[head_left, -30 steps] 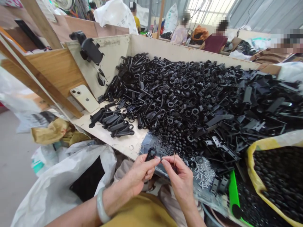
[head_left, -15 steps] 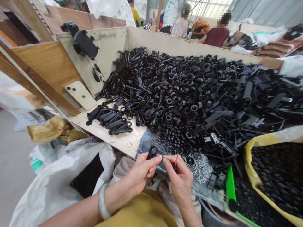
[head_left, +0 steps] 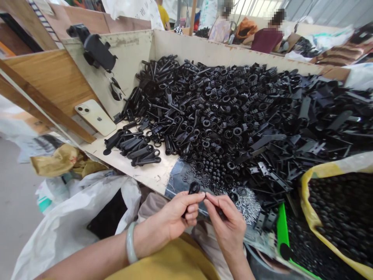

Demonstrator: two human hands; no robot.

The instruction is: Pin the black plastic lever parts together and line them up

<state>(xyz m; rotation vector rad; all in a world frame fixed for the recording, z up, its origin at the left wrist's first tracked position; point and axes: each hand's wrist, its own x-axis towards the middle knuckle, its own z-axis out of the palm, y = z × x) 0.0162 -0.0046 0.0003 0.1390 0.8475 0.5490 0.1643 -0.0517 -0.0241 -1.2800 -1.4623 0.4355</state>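
Ahead of the hands, a wide bench [head_left: 140, 163] with pale board walls carried a great heap of black plastic parts [head_left: 221, 120], rings, toothed collars and flat strips among them. Beyond the hands and to their left lay a row of black lever-shaped parts [head_left: 140, 151], and farther off a cream-backed smartphone [head_left: 95, 116] and a black phone holder [head_left: 94, 48] clipped to the bench wall. Right of the right hand sat a yellow-edged sack [head_left: 335, 217] full of round black pieces, and left of the left hand bulged a white sack [head_left: 72, 225].

The hands had just come together. The left hand [head_left: 177, 212], a pale green bangle [head_left: 131, 243] at its wrist, was clamped on a black plastic ring-headed part [head_left: 194, 188]. The part's long axis ran tilted through the grip, its ring end pointing up and away from the person above the fingers, and its narrow tail [head_left: 184, 214] angling back below them. The right hand [head_left: 225, 225] had closed in, its fingertips [head_left: 208, 195] meeting the left hand's at the part. The thin brown sliver it had pinched no longer showed, and whether it held anything, I could not tell.
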